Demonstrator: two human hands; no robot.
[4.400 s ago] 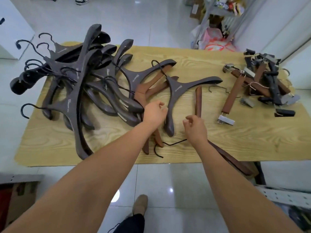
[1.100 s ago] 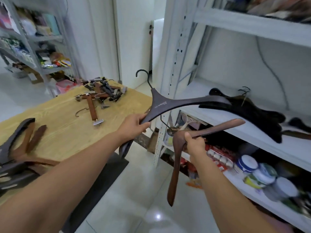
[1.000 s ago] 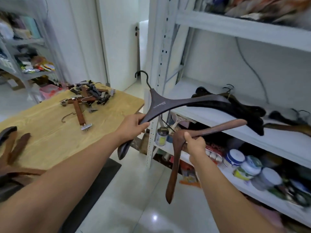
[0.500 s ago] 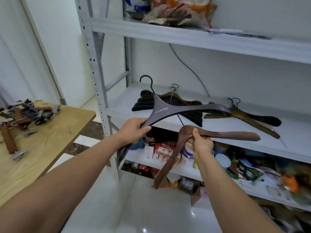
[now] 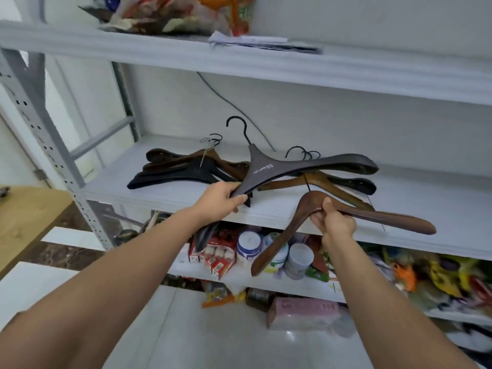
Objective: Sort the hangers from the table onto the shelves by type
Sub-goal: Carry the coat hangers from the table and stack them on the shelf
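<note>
My left hand (image 5: pixel 222 199) grips one arm of a dark brown hanger (image 5: pixel 298 167) with a black hook, held over the front of the white middle shelf (image 5: pixel 426 198). My right hand (image 5: pixel 332 222) grips a reddish-brown wooden hanger (image 5: pixel 378 215) at its bend, just in front of the shelf edge. On the shelf lie a pile of dark and brown hangers (image 5: pixel 186 169) at the left and a second pile of brown hangers (image 5: pixel 343 183) behind the held ones.
A perforated grey upright (image 5: pixel 45 145) frames the shelving at the left. The wooden table corner (image 5: pixel 26 211) shows at far left. Jars, boxes and packets (image 5: pixel 266 251) fill the lower shelf. Bags and papers (image 5: pixel 186 17) lie on the top shelf.
I have turned from the table to the shelving and come closer, carrying both hangers. The dark hanger now hangs over the middle shelf and the brown one sits at its front edge.
</note>
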